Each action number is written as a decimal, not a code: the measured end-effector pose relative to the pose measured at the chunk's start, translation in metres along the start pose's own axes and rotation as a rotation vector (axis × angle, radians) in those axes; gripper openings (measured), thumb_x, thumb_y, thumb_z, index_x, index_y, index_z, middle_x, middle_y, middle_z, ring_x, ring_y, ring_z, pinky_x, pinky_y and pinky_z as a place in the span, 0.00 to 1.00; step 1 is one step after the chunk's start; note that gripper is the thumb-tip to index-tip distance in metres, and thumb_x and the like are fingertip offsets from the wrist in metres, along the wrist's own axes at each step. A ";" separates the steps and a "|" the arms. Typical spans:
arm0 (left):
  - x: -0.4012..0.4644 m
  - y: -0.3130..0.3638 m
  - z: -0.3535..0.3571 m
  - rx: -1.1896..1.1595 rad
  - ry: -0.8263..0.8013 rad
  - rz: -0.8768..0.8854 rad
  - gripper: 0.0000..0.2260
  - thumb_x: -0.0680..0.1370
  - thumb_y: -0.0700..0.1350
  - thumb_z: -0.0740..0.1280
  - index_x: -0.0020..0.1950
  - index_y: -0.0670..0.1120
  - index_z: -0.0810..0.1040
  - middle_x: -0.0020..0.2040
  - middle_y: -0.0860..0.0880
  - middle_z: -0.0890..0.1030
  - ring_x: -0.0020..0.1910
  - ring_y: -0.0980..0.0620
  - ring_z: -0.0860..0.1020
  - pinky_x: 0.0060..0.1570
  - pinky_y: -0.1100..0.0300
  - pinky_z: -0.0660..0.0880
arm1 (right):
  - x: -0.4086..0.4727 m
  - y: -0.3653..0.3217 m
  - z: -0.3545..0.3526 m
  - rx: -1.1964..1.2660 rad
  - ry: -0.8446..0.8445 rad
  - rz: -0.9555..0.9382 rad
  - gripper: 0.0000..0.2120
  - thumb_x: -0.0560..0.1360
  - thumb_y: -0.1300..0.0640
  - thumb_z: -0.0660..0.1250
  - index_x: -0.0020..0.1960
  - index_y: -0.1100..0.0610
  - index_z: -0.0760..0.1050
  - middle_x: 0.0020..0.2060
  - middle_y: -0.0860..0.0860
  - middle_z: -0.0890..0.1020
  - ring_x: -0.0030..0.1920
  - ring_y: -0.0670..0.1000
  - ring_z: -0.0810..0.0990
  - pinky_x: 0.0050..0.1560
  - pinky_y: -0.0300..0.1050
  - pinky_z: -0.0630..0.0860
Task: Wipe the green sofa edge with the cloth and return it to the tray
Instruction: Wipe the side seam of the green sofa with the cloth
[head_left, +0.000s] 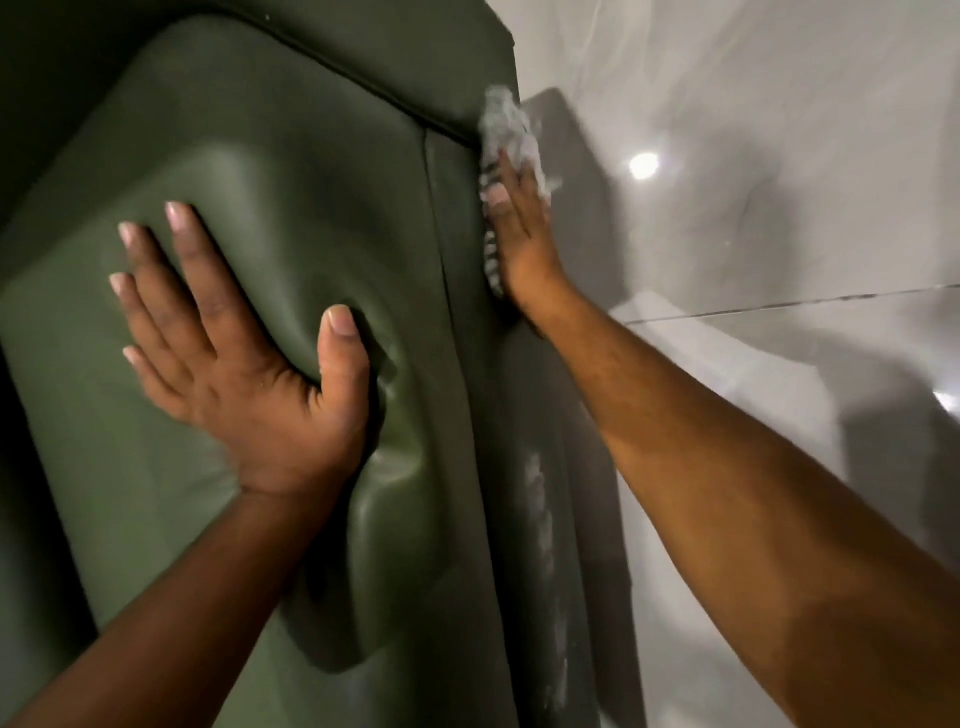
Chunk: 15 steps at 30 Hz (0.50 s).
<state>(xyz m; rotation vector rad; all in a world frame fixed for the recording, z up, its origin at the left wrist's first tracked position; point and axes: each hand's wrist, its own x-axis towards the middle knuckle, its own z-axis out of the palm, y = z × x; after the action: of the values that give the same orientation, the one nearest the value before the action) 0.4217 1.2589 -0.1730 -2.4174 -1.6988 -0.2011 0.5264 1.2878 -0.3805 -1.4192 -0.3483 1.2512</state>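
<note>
The green sofa (291, 171) fills the left half of the view, its outer edge (467, 270) running from top to bottom. My right hand (522, 234) presses a grey cloth (506, 124) flat against that edge, high up near the corner; the cloth sticks out above and beside my fingers. My left hand (234, 338) lies flat on the seat cushion with fingers spread, denting the leather. A whitish dusty streak (540, 514) shows lower down on the edge. No tray is in view.
A glossy pale tiled floor (779, 156) lies to the right of the sofa, with a grout line (779, 304) and bright light reflections. The sofa's dark shadow falls along the floor beside the edge.
</note>
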 end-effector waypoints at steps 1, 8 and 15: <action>0.000 -0.001 0.000 -0.002 -0.002 0.000 0.42 0.74 0.67 0.51 0.82 0.44 0.52 0.83 0.40 0.53 0.83 0.40 0.51 0.79 0.35 0.47 | -0.004 0.009 -0.004 0.101 -0.001 0.069 0.24 0.83 0.47 0.49 0.78 0.48 0.52 0.78 0.55 0.60 0.77 0.58 0.58 0.75 0.57 0.58; 0.001 -0.007 0.009 0.013 0.038 0.027 0.41 0.75 0.68 0.50 0.82 0.45 0.52 0.83 0.41 0.54 0.82 0.39 0.52 0.78 0.33 0.49 | -0.087 0.063 0.002 0.066 0.019 0.205 0.24 0.82 0.47 0.52 0.76 0.42 0.51 0.80 0.49 0.51 0.80 0.56 0.47 0.79 0.61 0.45; 0.001 -0.008 0.009 0.011 0.042 0.038 0.41 0.74 0.67 0.52 0.82 0.46 0.52 0.83 0.41 0.54 0.82 0.38 0.51 0.77 0.35 0.47 | -0.050 -0.013 0.020 -0.185 0.026 -0.265 0.25 0.79 0.48 0.52 0.75 0.50 0.60 0.80 0.53 0.49 0.79 0.58 0.39 0.76 0.63 0.38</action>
<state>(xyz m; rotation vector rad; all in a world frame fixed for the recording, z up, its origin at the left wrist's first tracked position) 0.4142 1.2645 -0.1806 -2.4182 -1.6306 -0.2350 0.4965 1.2627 -0.3408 -1.4885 -0.6266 1.0041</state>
